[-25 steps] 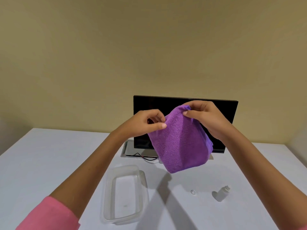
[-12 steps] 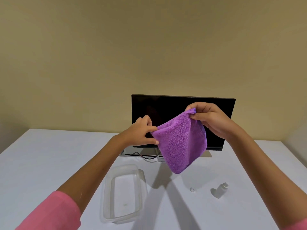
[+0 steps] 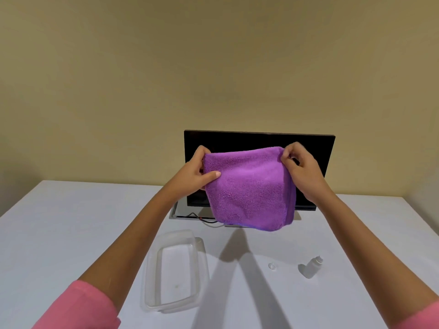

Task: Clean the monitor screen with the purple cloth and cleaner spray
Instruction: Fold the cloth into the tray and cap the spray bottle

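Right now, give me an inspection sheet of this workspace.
Surface: white table, dry as far as visible.
Job's things: purple cloth held spread before the monitor; spray bottle standing uncapped, its small clear cap beside it.
Clutter: empty clear plastic container.
Hands: left hand and right hand pinch the cloth's top corners.
Cables: dark cable at the monitor's base.
Surroundings: plain beige wall.

1. The purple cloth (image 3: 247,191), fluffy and folded double, hangs spread wide in front of the monitor, pinched at its two upper corners.
2. The monitor (image 3: 259,141) stands upright at the back of the surface, its screen dark.
3. The small white cleaner spray (image 3: 311,267) stands on the surface, right of centre.
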Tool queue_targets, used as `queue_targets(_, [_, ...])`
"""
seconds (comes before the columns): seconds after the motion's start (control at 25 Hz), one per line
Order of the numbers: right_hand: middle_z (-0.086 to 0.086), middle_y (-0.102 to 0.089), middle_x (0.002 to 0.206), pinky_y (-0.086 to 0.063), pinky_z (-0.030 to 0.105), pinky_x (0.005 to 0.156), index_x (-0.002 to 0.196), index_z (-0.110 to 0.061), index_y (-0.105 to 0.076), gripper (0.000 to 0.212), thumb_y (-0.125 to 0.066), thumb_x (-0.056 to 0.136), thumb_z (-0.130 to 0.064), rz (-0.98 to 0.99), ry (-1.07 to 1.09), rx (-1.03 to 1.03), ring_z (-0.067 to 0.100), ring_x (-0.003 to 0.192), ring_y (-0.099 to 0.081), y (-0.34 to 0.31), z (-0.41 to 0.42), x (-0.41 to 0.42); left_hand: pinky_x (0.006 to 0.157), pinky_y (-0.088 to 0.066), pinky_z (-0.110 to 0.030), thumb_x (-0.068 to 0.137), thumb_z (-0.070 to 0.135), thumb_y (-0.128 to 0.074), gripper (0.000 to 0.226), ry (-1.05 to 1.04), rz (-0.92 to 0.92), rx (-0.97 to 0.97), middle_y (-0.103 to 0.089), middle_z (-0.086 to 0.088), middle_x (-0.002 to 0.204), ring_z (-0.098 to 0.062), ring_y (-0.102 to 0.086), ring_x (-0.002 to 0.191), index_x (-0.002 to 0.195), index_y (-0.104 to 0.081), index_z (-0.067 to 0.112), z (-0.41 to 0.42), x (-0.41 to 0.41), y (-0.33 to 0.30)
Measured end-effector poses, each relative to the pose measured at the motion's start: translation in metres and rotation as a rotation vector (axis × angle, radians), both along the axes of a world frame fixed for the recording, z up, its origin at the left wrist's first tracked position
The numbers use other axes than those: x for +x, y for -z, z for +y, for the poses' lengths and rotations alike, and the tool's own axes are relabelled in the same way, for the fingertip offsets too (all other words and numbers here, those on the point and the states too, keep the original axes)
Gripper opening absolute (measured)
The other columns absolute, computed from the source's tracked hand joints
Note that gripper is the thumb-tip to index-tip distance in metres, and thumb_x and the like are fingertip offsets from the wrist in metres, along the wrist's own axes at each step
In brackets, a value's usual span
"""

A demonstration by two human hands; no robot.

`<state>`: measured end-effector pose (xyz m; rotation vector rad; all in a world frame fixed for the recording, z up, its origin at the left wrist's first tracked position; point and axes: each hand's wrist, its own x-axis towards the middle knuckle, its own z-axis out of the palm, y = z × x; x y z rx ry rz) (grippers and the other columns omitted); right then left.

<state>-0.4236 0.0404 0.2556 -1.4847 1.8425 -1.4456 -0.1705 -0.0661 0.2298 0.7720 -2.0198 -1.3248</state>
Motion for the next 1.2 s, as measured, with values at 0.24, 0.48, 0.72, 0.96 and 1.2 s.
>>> queue_targets(0.24, [-0.001, -0.048, 0.119, -0.048, 0.035, 0.09, 0.121, -0.022, -0.059, 0.036, -0.067, 0.086, -0.02, -0.035, -0.126, 0.246, 0.018, 0.109, -0.051, 0.012, 0.005, -0.007, 0.077, -0.048, -0.037, 0.094, 0.017, -0.046, 0.035, -0.316, 0.082, -0.111, -0.064, -0.001, 0.099, -0.018, -0.061, 0.075, 0.119, -0.027, 0.033, 0.017, -0.028, 0.018])
queue_targets(0.48, [0.01, -0.03, 0.135, -0.04, 0.024, 0.089, 0.147, -0.014, -0.026, 0.078, -0.068, 0.082, -0.019, 0.467, -0.078, 0.281, 0.025, 0.108, -0.051, 0.016, 0.011, 0.012, 0.094, -0.042, -0.027, 0.081, 0.031, -0.069, 0.052, -0.325, -0.106, -0.27, -0.051, 0.008, 0.125, -0.008, -0.051, 0.11, 0.126, -0.043, 0.025, 0.046, -0.051, 0.018])
queue_targets(0.72, [-0.003, -0.04, 0.123, -0.049, 0.025, 0.076, 0.15, -0.026, 0.004, 0.093, -0.062, 0.086, -0.016, 0.42, -0.196, 0.028, 0.014, 0.093, -0.055, 0.016, 0.025, 0.045, 0.099, -0.042, -0.028, 0.088, 0.019, -0.057, 0.069, -0.289, -0.07, -0.3, -0.042, 0.003, 0.139, -0.012, -0.049, 0.121, 0.144, -0.017, 0.025, 0.078, -0.073, 0.018])
queue_targets(0.96, [-0.012, -0.053, 0.129, -0.054, 0.026, 0.081, 0.149, -0.025, -0.018, 0.062, -0.048, 0.096, -0.012, -0.096, -0.332, -0.025, 0.016, 0.082, -0.067, 0.018, 0.034, 0.061, 0.092, -0.051, -0.036, 0.091, 0.026, -0.057, 0.057, -0.247, 0.451, 0.3, -0.056, 0.001, 0.128, -0.014, -0.061, 0.111, 0.139, -0.025, 0.029, 0.08, -0.072, 0.024])
queue_targets(1.2, [-0.005, -0.052, 0.121, -0.049, 0.027, 0.082, 0.126, -0.024, -0.046, 0.056, -0.075, 0.078, -0.03, -0.09, -0.111, -0.038, 0.013, 0.103, -0.055, 0.03, 0.028, 0.044, 0.08, -0.054, -0.034, 0.088, 0.006, -0.061, 0.068, -0.272, 0.602, 0.441, -0.061, -0.004, 0.122, -0.016, -0.065, 0.102, 0.141, -0.025, 0.028, 0.069, -0.055, 0.031])
